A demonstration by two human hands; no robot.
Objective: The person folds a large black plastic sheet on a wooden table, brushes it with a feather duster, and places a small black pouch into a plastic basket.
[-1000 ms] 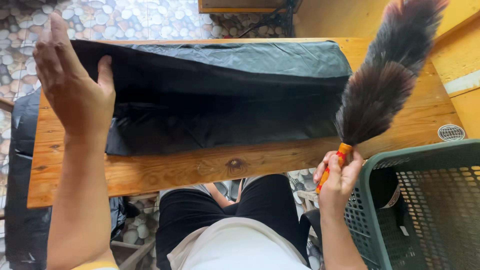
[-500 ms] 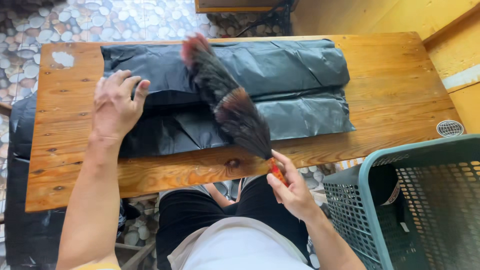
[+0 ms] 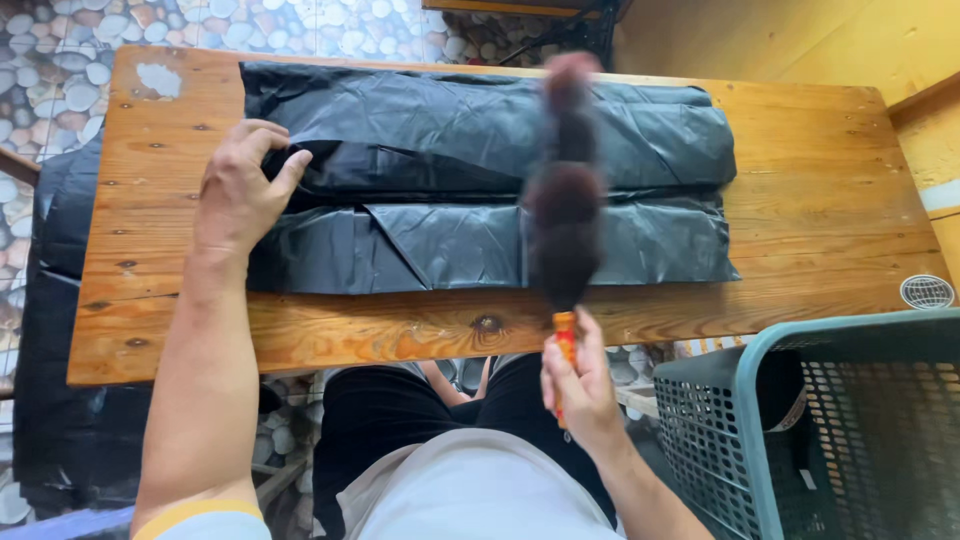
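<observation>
Your right hand (image 3: 580, 385), at lower centre, grips the feather duster (image 3: 562, 200) by its orange handle, plume pointing up-frame across the folded black plastic sheet (image 3: 640, 140). Your left hand (image 3: 238, 190) presses flat, fingers spread, on the sheet's left end on the tabletop (image 3: 820, 150).

One head-worn camera, looking steeply down from above the seated person.

The view faces forward and downward over the person's own lap and forearms onto a wooden table (image 3: 800, 150), whose far edge runs near the top of the frame and near edge crosses the lower middle. It sits close: the table fills most of the width, and both arms enter from the bottom edge. A pebble-patterned floor (image 3: 60, 60) shows beyond at upper left and a green basket (image 3: 760, 400) at lower right. No second view exists to overlap it.
</observation>
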